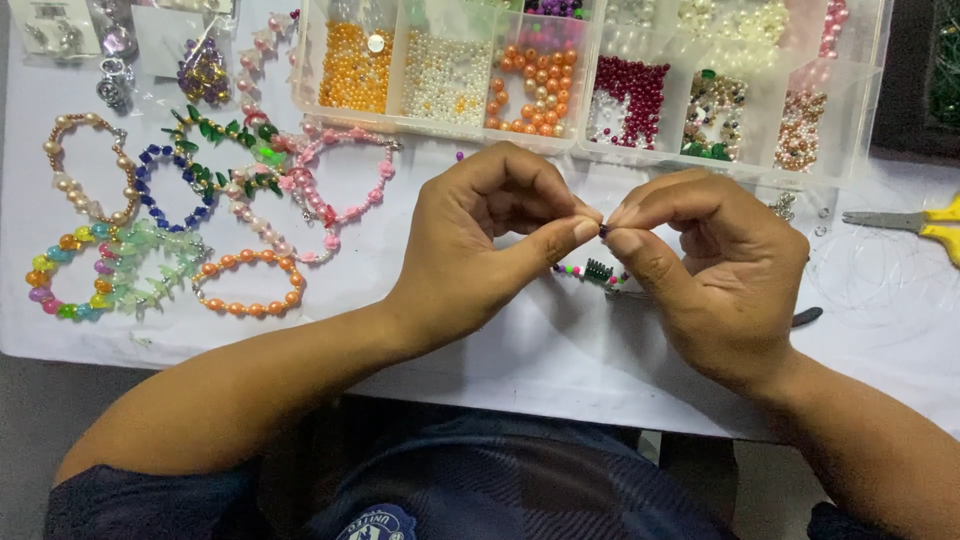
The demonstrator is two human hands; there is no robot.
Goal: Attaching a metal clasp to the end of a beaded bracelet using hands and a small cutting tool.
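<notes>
My left hand (480, 240) and my right hand (710, 270) meet fingertip to fingertip above the white table (560, 350). A tiny dark bead (603, 231) is pinched between the thumbs and forefingers of both hands. Just below the fingers lies a short strand of small coloured beads (590, 271) with a dark green piece on it. Whether a thread runs through the pinched bead is too fine to tell.
A clear compartment box (590, 140) of orange, white, red and pearl beads stands at the back. Finished bracelets (250, 285) lie at the left. Yellow-handled scissors (915, 223) and coils of clear thread (880, 280) lie at the right. The table's front edge runs beneath my forearms.
</notes>
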